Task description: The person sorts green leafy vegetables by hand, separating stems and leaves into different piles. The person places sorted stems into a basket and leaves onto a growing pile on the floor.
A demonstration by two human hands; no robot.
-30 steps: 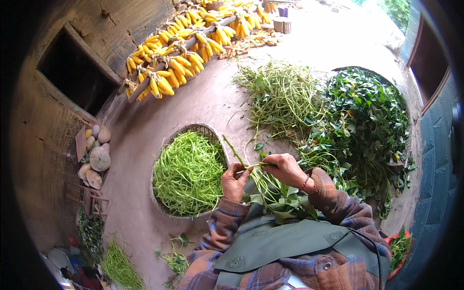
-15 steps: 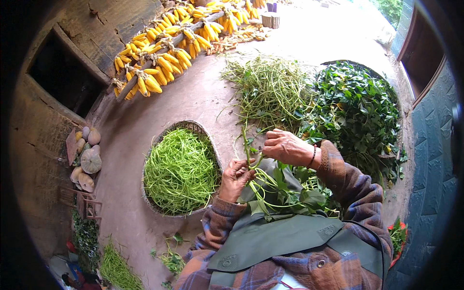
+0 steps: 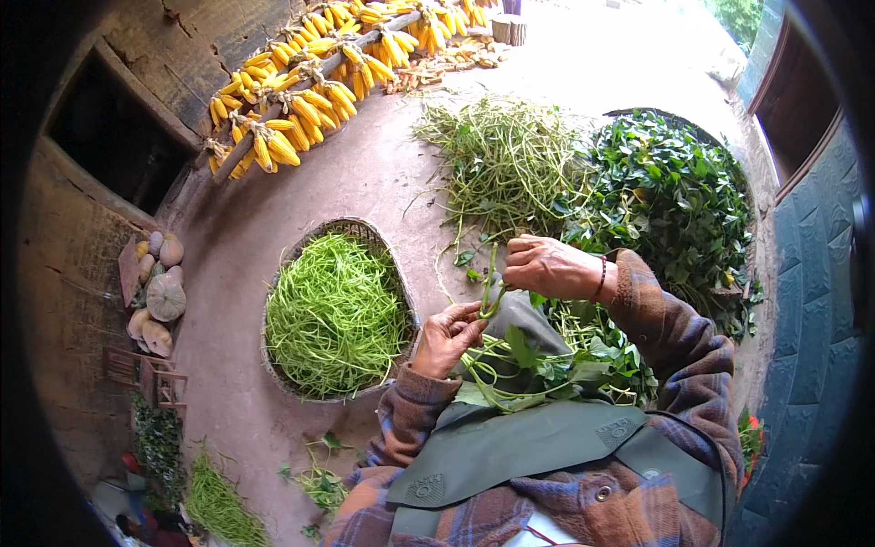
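My left hand [image 3: 447, 340] pinches a green vine stem [image 3: 489, 296] between thumb and fingers, in front of my chest. The stem bends near my fingertips and one part points up and away. Close by on the right, my right hand [image 3: 551, 268] is closed, its fingertips pinched at the upper part of the same stem; its grip is partly hidden. Leafy vines [image 3: 519, 351] lie across my lap on the dark green apron [image 3: 519, 447]. Left of my hands stands a woven basket [image 3: 401, 283] heaped with thin bright green stems [image 3: 337, 314].
Ahead lies a pile of long stems [image 3: 501, 164], beside a big heap of dark leaves [image 3: 670, 201]. Yellow corn cobs [image 3: 310, 109] hang from a pole. Pumpkins [image 3: 165, 297] and a small wooden chair [image 3: 150, 378] line the left wall. More stems [image 3: 219, 501] lie at lower left.
My right hand has moved slightly up and right. The stem in my left hand looks shorter and more bent, and my left hand has shifted a little. The view has shifted slightly.
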